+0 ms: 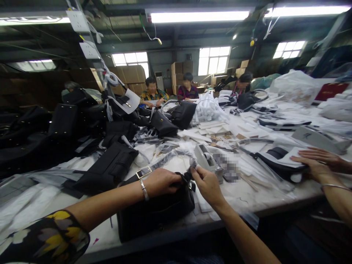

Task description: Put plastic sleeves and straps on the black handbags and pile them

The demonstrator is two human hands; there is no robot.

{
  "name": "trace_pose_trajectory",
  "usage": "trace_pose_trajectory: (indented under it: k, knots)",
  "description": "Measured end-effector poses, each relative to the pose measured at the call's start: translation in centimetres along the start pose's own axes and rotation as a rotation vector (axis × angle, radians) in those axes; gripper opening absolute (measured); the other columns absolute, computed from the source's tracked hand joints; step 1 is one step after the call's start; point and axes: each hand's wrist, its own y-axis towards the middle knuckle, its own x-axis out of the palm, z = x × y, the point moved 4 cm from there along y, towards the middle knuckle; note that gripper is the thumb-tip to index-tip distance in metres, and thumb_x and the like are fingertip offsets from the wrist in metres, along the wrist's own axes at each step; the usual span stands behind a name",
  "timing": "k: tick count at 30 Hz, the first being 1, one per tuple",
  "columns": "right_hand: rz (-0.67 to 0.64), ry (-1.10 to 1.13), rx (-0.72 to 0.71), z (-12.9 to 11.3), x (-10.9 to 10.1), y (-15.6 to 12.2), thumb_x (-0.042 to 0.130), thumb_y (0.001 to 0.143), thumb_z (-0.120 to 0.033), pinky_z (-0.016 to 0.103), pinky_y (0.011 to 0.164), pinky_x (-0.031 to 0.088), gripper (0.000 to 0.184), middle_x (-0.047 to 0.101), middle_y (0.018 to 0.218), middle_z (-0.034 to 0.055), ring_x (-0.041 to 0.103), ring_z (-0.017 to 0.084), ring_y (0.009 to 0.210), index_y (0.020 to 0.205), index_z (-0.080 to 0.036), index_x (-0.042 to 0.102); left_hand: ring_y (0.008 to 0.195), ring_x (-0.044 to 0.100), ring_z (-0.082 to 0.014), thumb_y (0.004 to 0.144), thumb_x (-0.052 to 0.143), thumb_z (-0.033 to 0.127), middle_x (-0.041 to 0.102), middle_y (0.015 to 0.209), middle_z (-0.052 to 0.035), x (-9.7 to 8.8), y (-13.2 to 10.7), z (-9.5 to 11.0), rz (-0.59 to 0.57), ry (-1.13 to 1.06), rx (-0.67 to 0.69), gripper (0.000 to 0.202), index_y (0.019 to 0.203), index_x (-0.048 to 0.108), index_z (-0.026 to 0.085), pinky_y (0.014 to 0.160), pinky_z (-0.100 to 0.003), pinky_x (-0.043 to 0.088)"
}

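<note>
A black handbag (154, 216) stands at the table's front edge, right before me. My left hand (163, 182) is closed at its top right corner, fingers curled on black material; the fingertips are partly hidden. Close beside it, my right hand (206, 183) pinches the bag's strap (170, 157) near its right end. Clear film seems to wrap this strap, which arches behind my hands, and a gold-coloured buckle (143, 172) sits on its left side. A grey tape dispenser (208, 161) is just beyond my right hand.
Black handbags (110, 165) are piled to the left. White paper and padding (209, 110) cover much of the table's middle. At the right, a co-worker's hands (319, 161) rest on another bag (280, 157). Several people sit across the table.
</note>
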Motion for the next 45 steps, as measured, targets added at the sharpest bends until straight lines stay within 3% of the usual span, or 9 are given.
trace_pose_trajectory:
  k: [9,19,23,28,33,37,40,43,45]
  knots:
    - [0.002,-0.025,0.013,0.0,0.0,-0.1,0.045,0.094,-0.051,0.024,0.053,0.029,0.047,0.05,0.052,-0.0032,0.046,0.011,0.052,0.06,-0.019,0.05,0.068,0.064,-0.0194,0.089,0.055,0.015,0.068,0.081,-0.0097,0.6,0.5,1.6,-0.004,0.186,0.001,0.021,0.077,0.072,0.014,0.056,-0.027,0.044]
    - [0.027,-0.019,-0.01,-0.3,-0.5,0.0,0.045,0.092,-0.056,0.026,0.052,0.038,0.051,0.061,0.052,0.0017,0.056,0.017,0.052,0.066,-0.018,0.066,0.06,0.065,-0.0182,0.09,0.058,0.022,0.071,0.08,-0.0048,1.4,0.5,1.2,0.075,0.199,-0.003,0.012,0.094,0.069,0.022,0.051,-0.027,0.043]
    - [0.03,-0.017,-0.01,0.0,-0.5,0.1,0.046,0.091,-0.058,0.027,0.052,0.039,0.05,0.062,0.052,0.0025,0.057,0.018,0.053,0.068,-0.019,0.067,0.07,0.066,-0.0184,0.09,0.059,0.018,0.069,0.08,-0.0056,0.8,0.1,1.7,0.076,0.207,0.063,0.013,0.082,0.069,0.02,0.056,-0.027,0.045]
    - [-0.012,-0.035,0.039,0.2,-0.1,0.4,0.045,0.092,-0.056,0.029,0.056,0.039,0.047,0.069,0.061,0.0042,0.061,0.02,0.058,0.071,-0.02,0.066,0.082,0.066,-0.0236,0.089,0.06,0.021,0.07,0.085,-0.0098,0.9,0.1,1.5,0.038,0.211,0.044,0.018,0.075,0.071,0.016,0.056,-0.029,0.043]
    - [-0.044,-0.074,0.032,-0.4,0.4,0.8,0.044,0.093,-0.057,0.028,0.059,0.04,0.049,0.07,0.064,0.0043,0.064,0.02,0.062,0.068,-0.019,0.064,0.063,0.065,-0.0224,0.08,0.067,0.013,0.07,0.065,-0.0124,1.0,0.9,0.6,-0.068,0.19,-0.033,0.014,0.067,0.072,0.012,0.059,-0.031,0.045]
    - [-0.034,-0.085,0.017,-0.6,0.9,1.4,0.042,0.093,-0.058,0.027,0.059,0.04,0.051,0.07,0.064,0.0047,0.064,0.019,0.061,0.071,-0.018,0.066,0.067,0.067,-0.0229,0.067,0.08,0.027,0.073,0.07,-0.0087,-0.5,1.0,-0.3,-0.124,0.119,-0.009,0.011,0.071,0.075,0.018,0.061,-0.029,0.048]
    - [-0.009,-0.089,-0.025,-1.1,1.2,2.6,0.043,0.093,-0.057,0.027,0.058,0.04,0.05,0.07,0.064,0.0048,0.063,0.019,0.06,0.073,-0.018,0.067,0.075,0.069,-0.0198,0.076,0.074,0.024,0.076,0.087,-0.005,-2.9,-1.0,-0.4,-0.116,0.067,-0.001,0.016,0.092,0.076,0.024,0.064,-0.025,0.049]
    - [-0.008,-0.124,-0.103,-2.3,1.9,4.9,0.043,0.092,-0.056,0.027,0.058,0.039,0.049,0.07,0.064,0.0049,0.061,0.018,0.06,0.071,-0.019,0.066,0.092,0.069,-0.0183,0.089,0.061,0.024,0.074,0.11,-0.0049,-6.6,-5.5,-0.2,0.05,-0.198,0.002,0.032,0.121,0.067,0.026,0.078,-0.024,0.049]
    - [-0.028,-0.146,-0.135,-3.1,2.7,7.0,0.044,0.091,-0.055,0.027,0.058,0.039,0.048,0.069,0.063,0.0046,0.061,0.018,0.06,0.069,-0.019,0.065,0.095,0.069,-0.0194,0.093,0.055,0.032,0.074,0.108,-0.0051,-8.7,-9.6,-1.0,0.296,-0.438,-0.138,0.028,0.116,0.069,0.023,0.084,-0.026,0.049]
